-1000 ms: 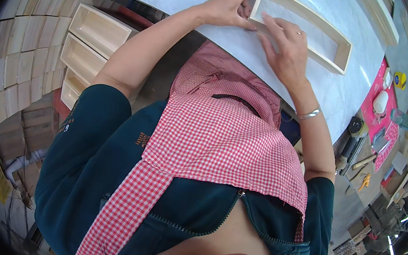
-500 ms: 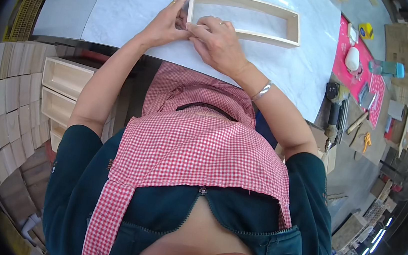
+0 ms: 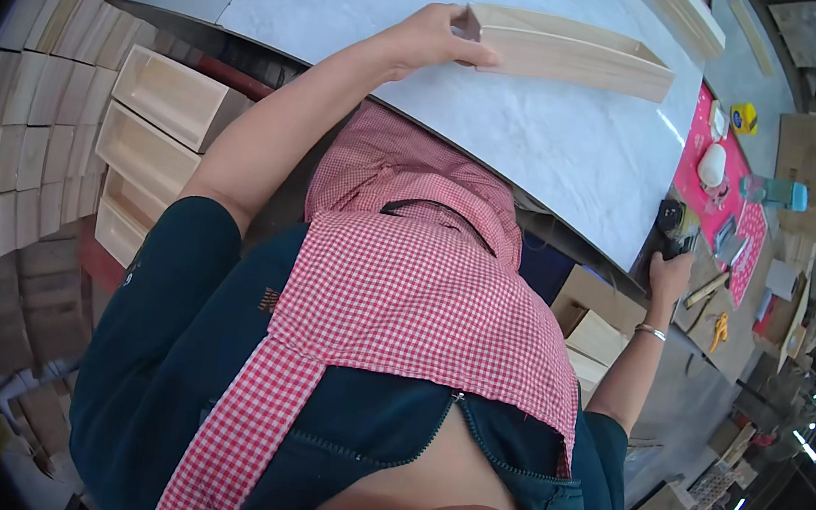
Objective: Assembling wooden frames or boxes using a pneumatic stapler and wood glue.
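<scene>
My left hand (image 3: pixel 432 41) grips the near left corner of a long, narrow, pale wooden box frame (image 3: pixel 571 62), thumb on its front side and fingers behind its end. The frame is on the marble-patterned table (image 3: pixel 540 159), its front side turned toward me. Far to the right, past the table's edge, my right hand (image 3: pixel 669 277) is closed around the handle of a dark handheld power tool (image 3: pixel 674 220). Its exact kind is hard to make out, and my fingers cover part of the grip.
Pale wooden boxes (image 3: pixel 154 140) are stacked at the left beside piled wood blocks (image 3: pixel 23 146). Long wooden strips (image 3: pixel 682 14) lie on the table's far right. A pink cloth (image 3: pixel 695 167) bears a white bottle (image 3: pixel 711 165); orange-handled scissors (image 3: pixel 719 331) lie nearer.
My right hand has left the frame and moved right to the tool, now holding it. My left hand still holds the frame, which has tipped so its front side shows.
</scene>
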Tool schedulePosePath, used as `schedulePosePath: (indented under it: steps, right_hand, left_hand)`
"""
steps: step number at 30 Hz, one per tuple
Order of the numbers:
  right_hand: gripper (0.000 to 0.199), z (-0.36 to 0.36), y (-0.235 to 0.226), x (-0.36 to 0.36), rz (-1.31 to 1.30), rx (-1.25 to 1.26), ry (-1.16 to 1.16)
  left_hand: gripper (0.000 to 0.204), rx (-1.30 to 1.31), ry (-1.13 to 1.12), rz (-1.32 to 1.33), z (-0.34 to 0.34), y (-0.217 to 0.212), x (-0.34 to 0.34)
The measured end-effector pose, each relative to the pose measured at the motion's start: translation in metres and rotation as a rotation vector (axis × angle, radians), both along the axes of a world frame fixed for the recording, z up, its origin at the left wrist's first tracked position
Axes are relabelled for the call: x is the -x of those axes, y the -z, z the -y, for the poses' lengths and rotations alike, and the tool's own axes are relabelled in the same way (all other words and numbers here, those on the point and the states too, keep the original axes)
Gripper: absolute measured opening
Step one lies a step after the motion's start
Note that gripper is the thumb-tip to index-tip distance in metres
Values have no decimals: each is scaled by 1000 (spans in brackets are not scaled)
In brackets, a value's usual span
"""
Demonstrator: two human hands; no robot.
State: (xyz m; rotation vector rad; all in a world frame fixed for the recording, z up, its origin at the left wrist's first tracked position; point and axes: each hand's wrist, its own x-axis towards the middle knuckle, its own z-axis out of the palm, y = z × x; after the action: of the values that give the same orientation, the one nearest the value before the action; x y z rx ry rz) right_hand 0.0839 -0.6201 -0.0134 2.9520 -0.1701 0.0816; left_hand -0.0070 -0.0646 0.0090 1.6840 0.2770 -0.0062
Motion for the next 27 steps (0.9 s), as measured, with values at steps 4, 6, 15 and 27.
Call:
schedulePosePath:
  steps: [4, 6, 15, 27]
  right_hand:
    - [47, 6, -28, -1, 215, -233, -96]
    - [46, -42, -71, 27, 180, -380, -70]
    - [38, -220, -128, 154, 156, -1199, -180]
    - [39, -294, -105, 151, -135, -1257, -304]
  left_hand:
    - [74, 85, -12, 19, 15, -12, -2]
    - [70, 59, -42, 59, 16, -13, 2]
    - [57, 128, -98, 137, 39, -4, 1]
    - [57, 121, -67, -2, 40, 6, 20]
